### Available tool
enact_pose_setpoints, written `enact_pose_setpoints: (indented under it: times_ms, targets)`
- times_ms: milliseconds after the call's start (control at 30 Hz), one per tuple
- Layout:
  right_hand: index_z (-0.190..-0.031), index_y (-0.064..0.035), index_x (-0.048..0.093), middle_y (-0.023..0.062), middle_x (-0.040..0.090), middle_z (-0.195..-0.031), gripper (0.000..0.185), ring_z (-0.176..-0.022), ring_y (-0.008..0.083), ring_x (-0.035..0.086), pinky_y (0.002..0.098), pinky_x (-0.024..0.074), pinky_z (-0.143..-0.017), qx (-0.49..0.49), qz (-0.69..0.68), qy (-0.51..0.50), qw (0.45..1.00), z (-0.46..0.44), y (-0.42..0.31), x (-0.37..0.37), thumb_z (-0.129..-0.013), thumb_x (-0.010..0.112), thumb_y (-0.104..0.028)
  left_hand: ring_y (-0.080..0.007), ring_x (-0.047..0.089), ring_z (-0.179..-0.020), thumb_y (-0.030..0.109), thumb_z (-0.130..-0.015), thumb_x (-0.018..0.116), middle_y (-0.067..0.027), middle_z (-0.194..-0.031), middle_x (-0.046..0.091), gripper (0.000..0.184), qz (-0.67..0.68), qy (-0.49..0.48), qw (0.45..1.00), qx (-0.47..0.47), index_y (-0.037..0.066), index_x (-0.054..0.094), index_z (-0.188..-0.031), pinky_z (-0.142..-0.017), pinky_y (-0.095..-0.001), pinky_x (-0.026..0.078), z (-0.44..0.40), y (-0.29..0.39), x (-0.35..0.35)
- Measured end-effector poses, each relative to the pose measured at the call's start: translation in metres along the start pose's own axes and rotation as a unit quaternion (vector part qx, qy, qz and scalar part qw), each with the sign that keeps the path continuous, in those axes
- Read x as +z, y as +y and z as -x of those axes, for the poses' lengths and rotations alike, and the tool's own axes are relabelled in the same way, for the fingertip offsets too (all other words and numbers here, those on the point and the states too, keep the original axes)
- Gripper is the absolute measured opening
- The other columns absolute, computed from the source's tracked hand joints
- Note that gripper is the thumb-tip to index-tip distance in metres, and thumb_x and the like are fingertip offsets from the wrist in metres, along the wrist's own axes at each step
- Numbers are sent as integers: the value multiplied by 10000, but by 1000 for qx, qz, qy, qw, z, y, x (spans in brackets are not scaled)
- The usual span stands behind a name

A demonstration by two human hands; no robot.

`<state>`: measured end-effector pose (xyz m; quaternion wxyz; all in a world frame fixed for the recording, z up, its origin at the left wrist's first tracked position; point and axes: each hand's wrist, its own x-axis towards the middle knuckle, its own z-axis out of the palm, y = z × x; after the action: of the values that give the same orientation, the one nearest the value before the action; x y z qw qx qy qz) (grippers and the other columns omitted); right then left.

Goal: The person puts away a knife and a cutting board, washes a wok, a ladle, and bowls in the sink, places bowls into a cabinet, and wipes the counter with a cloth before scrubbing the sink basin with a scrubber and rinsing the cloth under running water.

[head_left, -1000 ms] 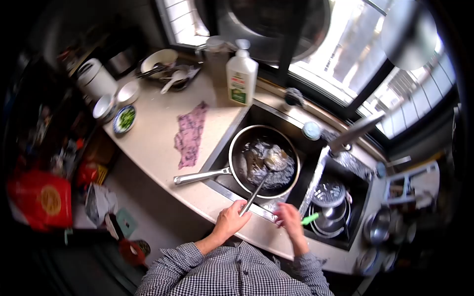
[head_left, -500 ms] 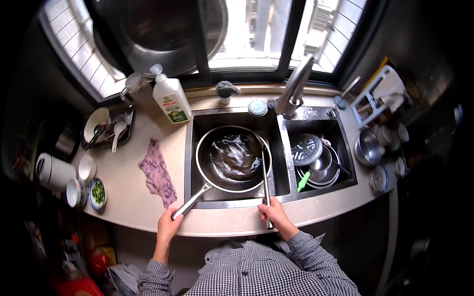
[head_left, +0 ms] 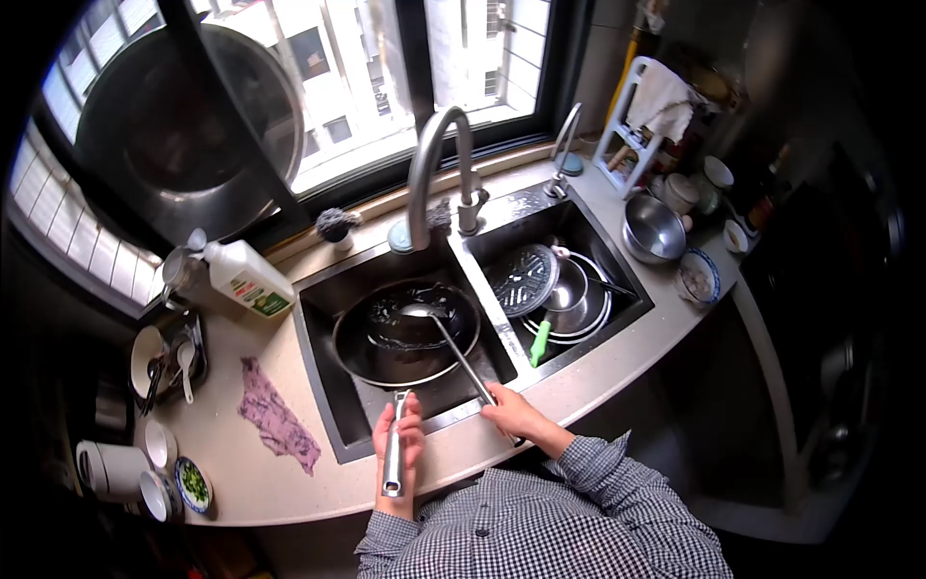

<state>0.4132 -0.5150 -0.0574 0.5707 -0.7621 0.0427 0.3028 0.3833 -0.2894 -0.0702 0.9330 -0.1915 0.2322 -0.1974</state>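
Note:
A dark frying pan [head_left: 405, 362] with liquid in it sits in the left basin of the sink [head_left: 323, 386]. My left hand [head_left: 405, 434] is under its metal handle, fingers curled around it near the pan. The handle's end with its hole points toward me. My right hand [head_left: 511, 410] grips the long metal handle of a ladle [head_left: 463, 362]. The ladle's round head rests inside the pan, in the liquid. A pink patterned cloth [head_left: 275, 415] lies on the counter to the left of the sink.
The right basin holds bowls [head_left: 579, 318], a perforated lid [head_left: 526, 280] and a green-handled utensil [head_left: 540, 343]. The faucet [head_left: 424, 183] arches over the divider. A white bottle [head_left: 246, 280], chopped greens in a bowl [head_left: 194, 482], and a steel bowl [head_left: 653, 230] line the counter.
My view has turned right. The pan's handle has swung from lower left to point toward me, and my left hand moved with it. The ladle's head has moved from the pan's right rim toward its middle.

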Motion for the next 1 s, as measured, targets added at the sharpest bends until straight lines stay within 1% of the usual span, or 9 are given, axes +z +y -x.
enact_pose_setpoints:
  times_ms: [33, 67, 233, 400, 500, 633, 767, 900, 1000]
  targets:
    - [-1046, 1, 505, 127, 571, -734, 358, -631, 211, 568, 336, 462, -599, -20, 11, 8, 1000, 4, -2, -4, -727, 517, -162, -88, 478, -490, 188, -883, 479, -126, -924, 534, 381, 41, -46, 997, -34, -84, 401, -1138, -385, -192, 422, -1, 1, 4]
    - [-1048, -23, 518, 149, 593, -797, 368, -770, 261, 585, 358, 449, -712, 28, 7, 3, 1000, 10, -8, -11, -719, 517, -186, -57, 440, -441, 159, -893, 462, -96, -829, 500, 359, 45, -40, 998, -18, -95, 375, -1131, -356, -164, 383, -2, 0, 9]
    - [-1116, -20, 495, 193, 603, -887, 439, -840, 328, 587, 376, 452, -734, -18, 40, 20, 999, 29, -15, -43, -712, 526, -188, -60, 381, -408, 165, -927, 404, -23, -637, 374, 184, -25, 73, 995, -56, -2, 370, -857, -335, -190, 360, -13, -12, 71]
    - [-1217, -24, 448, 209, 603, -938, 550, -863, 316, 592, 361, 458, -761, -36, 54, -25, 998, 43, -11, -78, -695, 527, -180, -65, 373, -402, 74, -871, 409, -16, -608, 370, 118, -157, 191, 968, -39, -9, 384, -790, -349, -191, 381, -17, -38, 112]
    - [-1231, -30, 441, 202, 610, -935, 566, -852, 304, 600, 354, 461, -760, -68, 76, -39, 994, 47, 2, -88, -688, 526, -165, -49, 362, -412, 22, -819, 451, -11, -581, 383, 142, -284, 269, 920, -19, 26, 381, -696, -342, -186, 346, -10, -52, 128]
    - [-1236, -31, 439, 208, 614, -919, 576, -833, 302, 607, 349, 465, -756, -93, 57, -53, 993, 51, 13, -99, -679, 526, -147, -57, 361, -410, 16, -786, 482, -7, -599, 408, 83, -386, 347, 855, 13, 22, 423, -728, -344, -192, 336, 6, -64, 141]
    - [-1245, -20, 426, 222, 611, -900, 590, -812, 303, 611, 352, 471, -732, -86, 51, -70, 993, 52, 16, -110, -677, 528, -146, -61, 370, -412, -31, -763, 452, -11, -608, 427, 73, -478, 369, 796, 33, 6, 472, -823, -338, -185, 322, 29, -74, 149]
    - [-1237, -14, 437, 215, 612, -897, 588, -802, 293, 610, 343, 470, -718, -83, 63, -73, 992, 50, 14, -113, -677, 542, -160, -50, 367, -426, -23, -774, 467, -7, -623, 440, 69, -531, 361, 762, 85, 11, 471, -834, -353, -181, 317, 44, -99, 155]
    - [-1236, -20, 448, 169, 623, -932, 577, -812, 232, 606, 315, 467, -725, -59, 32, -110, 992, 47, 3, -111, -680, 555, -132, -30, 360, -464, -28, -796, 458, -5, -674, 440, 81, -531, 323, 777, 104, -5, 452, -874, -378, -167, 313, 53, -119, 158]
